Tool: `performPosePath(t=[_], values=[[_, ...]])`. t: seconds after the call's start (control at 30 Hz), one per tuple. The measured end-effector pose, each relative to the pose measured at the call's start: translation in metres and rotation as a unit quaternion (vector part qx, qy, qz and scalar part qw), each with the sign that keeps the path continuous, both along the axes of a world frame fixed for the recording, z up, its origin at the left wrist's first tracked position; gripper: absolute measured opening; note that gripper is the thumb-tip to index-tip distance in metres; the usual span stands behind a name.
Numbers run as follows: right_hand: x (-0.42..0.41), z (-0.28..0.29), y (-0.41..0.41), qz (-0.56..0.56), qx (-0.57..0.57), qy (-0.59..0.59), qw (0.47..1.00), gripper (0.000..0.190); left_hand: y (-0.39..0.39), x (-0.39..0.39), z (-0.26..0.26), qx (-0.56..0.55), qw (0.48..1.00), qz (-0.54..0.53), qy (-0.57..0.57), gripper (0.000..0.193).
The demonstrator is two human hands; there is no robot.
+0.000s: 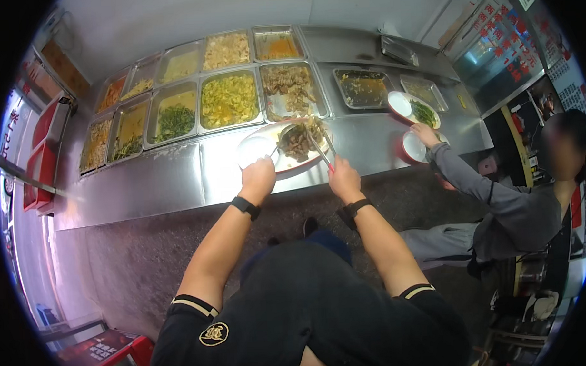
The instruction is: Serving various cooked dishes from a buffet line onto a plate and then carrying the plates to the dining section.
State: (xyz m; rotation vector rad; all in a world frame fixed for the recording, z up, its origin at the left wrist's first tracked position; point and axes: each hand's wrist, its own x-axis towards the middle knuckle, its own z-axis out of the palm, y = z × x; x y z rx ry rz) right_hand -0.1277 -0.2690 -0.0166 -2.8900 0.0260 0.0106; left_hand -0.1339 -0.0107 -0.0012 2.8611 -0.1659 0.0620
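Note:
An oval white platter with a red rim (pixel 297 168) rests on the steel counter before me. A white round bowl or dish (pixel 256 152) occupies its left part, and brown meat pieces (pixel 299 143) are heaped on the right. My left hand (pixel 259 179) grips the thin handle of a serving spoon (pixel 287 131), whose head is at the meat. Metal tongs (pixel 319 150) with a red part near the grip are in my right hand (pixel 345 178), their tips among the food. Just behind the platter is a steel pan of sliced meat (pixel 289 88), partly bare at the bottom.
Several steel food pans, including yellow scrambled food (pixel 228 99) and greens (pixel 176 116), line the counter (pixel 171 175). At right, a co-worker's hand (pixel 425 135) touches a second bowl (pixel 414 147) beside a plate of greens (pixel 423 113). Red baskets (pixel 38 175) stand left.

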Motion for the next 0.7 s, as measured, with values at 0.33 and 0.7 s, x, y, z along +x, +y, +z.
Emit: performPosePath(t=[0.33, 0.7], values=[[-0.004, 0.013, -0.013, 0.026, -0.009, -0.005, 1.0, 0.041, 0.017, -0.017, 0.005, 0.025, 0.999, 0.02, 0.03, 0.038], [0.047, 0.017, -0.019, 0.1, 0.037, 0.082, 0.991, 0.027, 0.029, -0.02, -0.015, -0.043, 0.996, 0.072, 0.038, 0.022]])
